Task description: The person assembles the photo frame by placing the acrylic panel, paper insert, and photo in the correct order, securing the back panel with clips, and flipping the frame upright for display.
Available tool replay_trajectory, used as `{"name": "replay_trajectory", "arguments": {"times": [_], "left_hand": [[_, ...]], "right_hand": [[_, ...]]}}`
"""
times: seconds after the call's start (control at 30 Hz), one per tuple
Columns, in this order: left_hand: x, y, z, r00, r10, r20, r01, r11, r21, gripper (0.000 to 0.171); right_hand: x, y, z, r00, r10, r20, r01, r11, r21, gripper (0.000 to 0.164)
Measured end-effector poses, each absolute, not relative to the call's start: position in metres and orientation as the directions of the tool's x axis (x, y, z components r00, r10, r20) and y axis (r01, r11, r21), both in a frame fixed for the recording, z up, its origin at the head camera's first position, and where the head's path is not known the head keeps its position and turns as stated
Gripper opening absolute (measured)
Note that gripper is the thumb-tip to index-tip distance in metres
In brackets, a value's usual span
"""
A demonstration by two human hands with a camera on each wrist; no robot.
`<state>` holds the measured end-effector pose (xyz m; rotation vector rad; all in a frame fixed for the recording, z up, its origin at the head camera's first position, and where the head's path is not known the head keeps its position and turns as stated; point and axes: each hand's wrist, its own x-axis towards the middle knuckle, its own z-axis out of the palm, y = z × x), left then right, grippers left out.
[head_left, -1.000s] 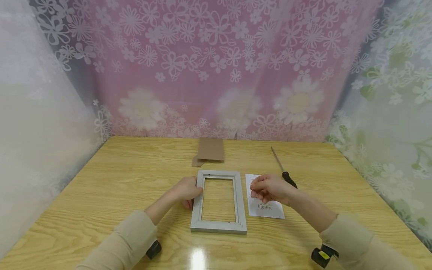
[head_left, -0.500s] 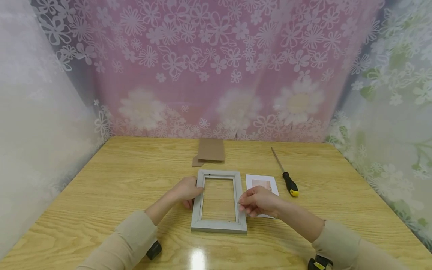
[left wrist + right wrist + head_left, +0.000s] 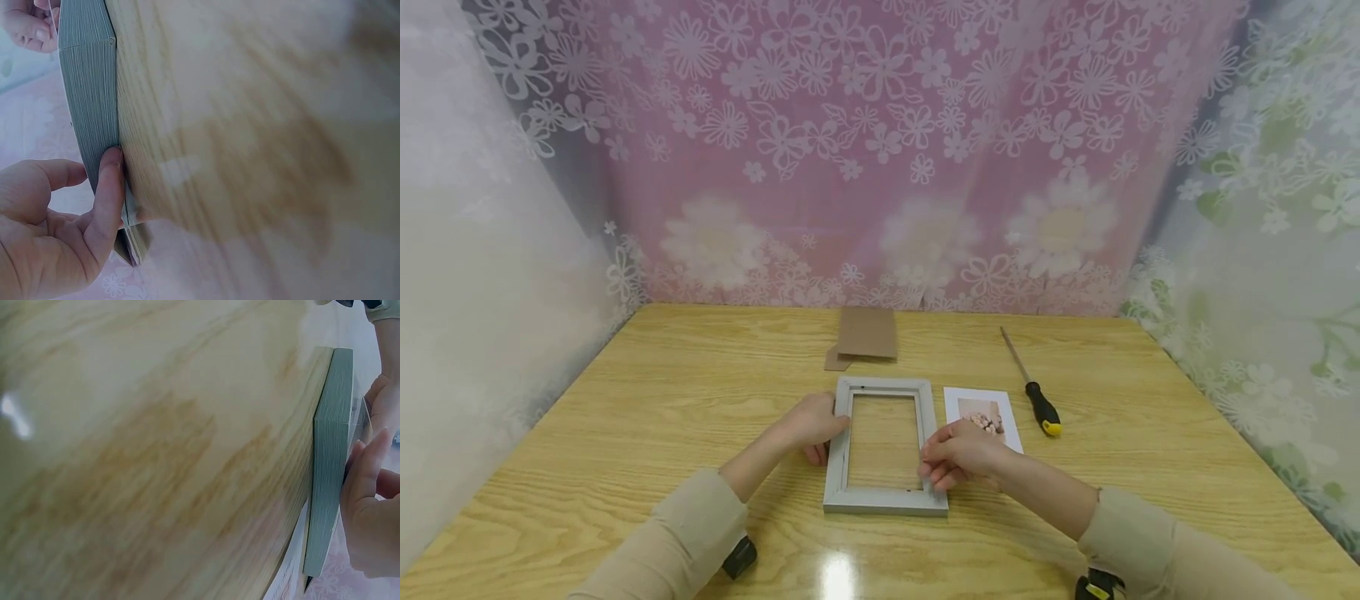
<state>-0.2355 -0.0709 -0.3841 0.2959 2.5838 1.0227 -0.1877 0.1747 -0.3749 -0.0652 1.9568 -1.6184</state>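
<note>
A grey picture frame lies on the table with its opening showing bare wood. My left hand grips its left side, thumb on top; in the left wrist view the fingers lie along the frame's ridged outer edge. Over the frame's right side is my right hand, fingertips curled together. The right wrist view shows the thin edge of a clear sheet at those fingertips, above the frame; in the head view it hardly shows. Partly covered by the right hand, a white card with a flower picture lies right of the frame.
Behind the card lies a screwdriver with a black and yellow handle, its shaft pointing away. A brown cardboard piece overlaps a smaller one at the back. Floral curtains surround the table on three sides.
My right hand has moved left and nearer, from over the card to over the frame's right side, uncovering the card's picture and the screwdriver handle. The left hand stays on the frame.
</note>
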Motion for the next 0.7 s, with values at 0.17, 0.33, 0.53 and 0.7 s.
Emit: {"name": "replay_trajectory", "arguments": {"times": [0.17, 0.33, 0.53, 0.7], "left_hand": [[-0.235, -0.071, -0.383, -0.919, 0.31, -0.245, 0.059, 0.721, 0.69, 0.021], [-0.235, -0.071, -0.383, -0.916, 0.313, -0.25, 0.057, 0.719, 0.693, 0.02], [-0.235, -0.071, -0.384, -0.914, 0.323, -0.245, 0.069, 0.719, 0.691, 0.016], [-0.235, -0.07, -0.384, -0.916, 0.32, -0.242, 0.073, 0.725, 0.684, 0.015]], "right_hand": [[-0.187, 0.173, -0.374, -0.832, -0.385, -0.399, 0.305, 0.282, -0.91, 0.017], [-0.189, 0.17, -0.374, -0.842, -0.365, -0.397, 0.3, 0.295, -0.907, 0.018], [-0.192, 0.166, -0.373, -0.86, -0.375, -0.347, 0.167, 0.435, -0.885, 0.016], [-0.194, 0.163, -0.371, -0.897, -0.36, -0.256, -0.044, 0.649, -0.76, 0.026]]}}
